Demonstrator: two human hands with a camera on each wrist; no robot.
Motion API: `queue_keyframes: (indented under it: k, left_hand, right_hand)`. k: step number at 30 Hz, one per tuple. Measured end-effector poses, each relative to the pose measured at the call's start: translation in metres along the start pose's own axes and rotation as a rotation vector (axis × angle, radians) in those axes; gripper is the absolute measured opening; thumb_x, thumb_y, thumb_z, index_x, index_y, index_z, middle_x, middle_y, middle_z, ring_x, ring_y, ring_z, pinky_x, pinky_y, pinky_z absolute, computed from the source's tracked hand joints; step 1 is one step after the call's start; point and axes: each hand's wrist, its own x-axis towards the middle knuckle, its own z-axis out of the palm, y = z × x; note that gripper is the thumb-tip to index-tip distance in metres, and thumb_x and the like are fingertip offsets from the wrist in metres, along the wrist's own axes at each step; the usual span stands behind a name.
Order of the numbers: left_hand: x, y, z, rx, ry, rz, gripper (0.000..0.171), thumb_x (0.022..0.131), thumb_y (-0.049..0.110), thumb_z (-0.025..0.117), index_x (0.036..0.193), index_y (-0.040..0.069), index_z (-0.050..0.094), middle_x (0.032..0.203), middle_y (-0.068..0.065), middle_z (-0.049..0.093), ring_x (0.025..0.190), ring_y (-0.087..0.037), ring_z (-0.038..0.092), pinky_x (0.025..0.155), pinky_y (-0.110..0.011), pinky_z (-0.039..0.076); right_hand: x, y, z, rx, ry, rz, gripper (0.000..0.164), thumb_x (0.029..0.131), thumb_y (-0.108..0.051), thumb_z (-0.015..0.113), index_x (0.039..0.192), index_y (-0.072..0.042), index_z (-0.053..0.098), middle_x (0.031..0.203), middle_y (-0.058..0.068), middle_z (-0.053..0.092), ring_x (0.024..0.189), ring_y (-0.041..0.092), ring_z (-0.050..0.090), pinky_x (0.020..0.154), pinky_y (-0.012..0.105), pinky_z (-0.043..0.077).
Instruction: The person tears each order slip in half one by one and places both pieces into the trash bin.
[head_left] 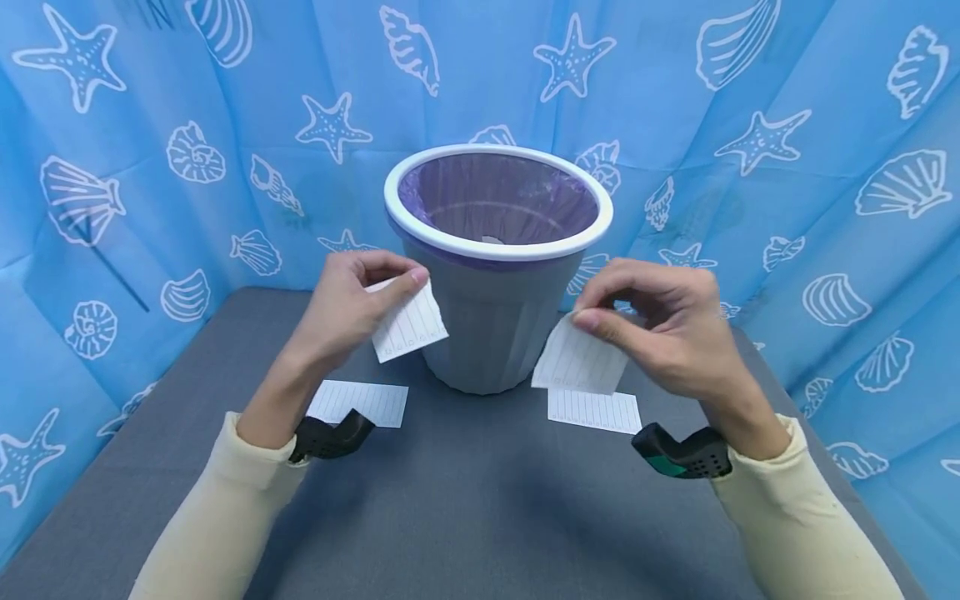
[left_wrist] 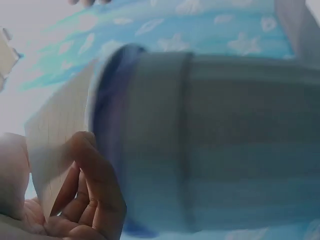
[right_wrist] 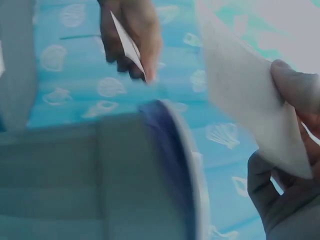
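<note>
My left hand (head_left: 352,296) pinches a torn piece of lined paper (head_left: 411,327) between thumb and fingers, just in front of the bin's left side. On the other side, my right hand (head_left: 663,321) pinches a second torn piece of lined paper (head_left: 581,357), its upper edge ragged. Between them stands a grey trash bin (head_left: 483,333) with a white rim and a purple liner (head_left: 495,196). Both pieces hang below rim height in the head view. In the right wrist view, the right hand's paper (right_wrist: 240,80) shows its pale face beside the bin's rim (right_wrist: 197,170).
Flat on the grey table (head_left: 465,508) lie a lined paper slip (head_left: 367,402) at left and another lined slip (head_left: 596,408) at right. A small white scrap (head_left: 492,240) shows inside the bin. Blue seashell curtain (head_left: 330,67) surrounds the table's back and sides.
</note>
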Motion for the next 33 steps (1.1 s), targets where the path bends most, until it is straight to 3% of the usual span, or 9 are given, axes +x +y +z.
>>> queue_keyframes:
  k: [4,8,11,15,19,22,28,33]
  left_hand:
    - [0.01,0.029,-0.017,0.024,0.093,0.096,0.021,0.095,0.01,0.072,0.105,-0.008,0.074,0.093,-0.014,0.071,0.077,-0.023,0.065,0.063,-0.026,0.055]
    - [0.039,0.07,-0.024,0.065,0.154,0.152,0.02,0.095,0.011,0.073,0.108,-0.004,0.075,0.098,-0.011,0.071,0.082,-0.023,0.066,0.068,-0.026,0.055]
    - [0.071,0.094,-0.024,0.122,0.169,0.098,0.024,0.096,0.016,0.072,0.114,0.001,0.074,0.108,-0.008,0.068,0.093,-0.02,0.064,0.08,-0.028,0.054]
    - [0.117,0.111,-0.019,0.21,0.176,-0.027,0.029,0.099,0.025,0.067,0.123,0.008,0.07,0.123,-0.003,0.058,0.108,-0.016,0.058,0.092,-0.027,0.051]
    - [0.153,0.111,-0.008,0.27,0.164,-0.116,0.029,0.101,0.024,0.062,0.126,0.01,0.068,0.131,-0.001,0.054,0.115,-0.016,0.055,0.096,-0.026,0.049]
    - [0.17,0.105,0.001,0.314,0.127,-0.142,0.03,0.101,0.021,0.06,0.127,0.006,0.066,0.133,-0.004,0.055,0.111,-0.016,0.056,0.095,-0.026,0.049]
    - [0.176,0.09,0.006,0.348,0.033,-0.14,0.031,0.099,0.015,0.061,0.127,0.001,0.066,0.127,-0.008,0.061,0.087,-0.013,0.059,0.088,-0.024,0.052]
    - [0.154,0.081,-0.004,0.374,0.012,-0.101,0.034,0.101,0.022,0.062,0.131,0.005,0.066,0.125,-0.007,0.062,0.101,-0.015,0.061,0.093,-0.024,0.051]
  right_hand:
    - [0.025,-0.005,-0.023,-0.043,0.117,0.04,0.008,0.09,0.003,0.074,0.093,0.011,0.072,0.087,0.012,0.071,0.069,0.017,0.063,0.062,0.019,0.053]
    - [0.067,-0.001,-0.043,-0.114,0.211,0.143,0.006,0.09,0.003,0.074,0.094,0.006,0.075,0.091,0.012,0.072,0.072,0.019,0.065,0.067,0.021,0.054]
    - [0.101,0.006,-0.053,-0.161,0.242,0.276,0.011,0.092,-0.004,0.075,0.101,0.002,0.076,0.099,0.01,0.071,0.085,0.021,0.064,0.077,0.023,0.053]
    - [0.142,0.023,-0.062,-0.188,0.243,0.467,0.021,0.093,-0.013,0.074,0.11,-0.002,0.075,0.107,0.005,0.067,0.098,0.02,0.06,0.09,0.027,0.05]
    - [0.168,0.045,-0.063,-0.207,0.24,0.644,0.022,0.095,-0.016,0.073,0.114,-0.005,0.074,0.109,0.0,0.064,0.101,0.015,0.056,0.097,0.029,0.044]
    - [0.174,0.059,-0.062,-0.236,0.21,0.729,0.024,0.095,-0.018,0.073,0.116,-0.006,0.072,0.108,-0.002,0.063,0.098,0.014,0.058,0.097,0.03,0.045]
    - [0.166,0.07,-0.057,-0.317,0.111,0.776,0.031,0.096,-0.022,0.073,0.121,-0.006,0.07,0.112,0.0,0.066,0.099,0.015,0.063,0.099,0.032,0.049]
    - [0.15,0.058,-0.054,-0.307,0.08,0.709,0.028,0.095,-0.022,0.074,0.118,-0.005,0.07,0.109,0.002,0.068,0.097,0.016,0.063,0.093,0.03,0.05]
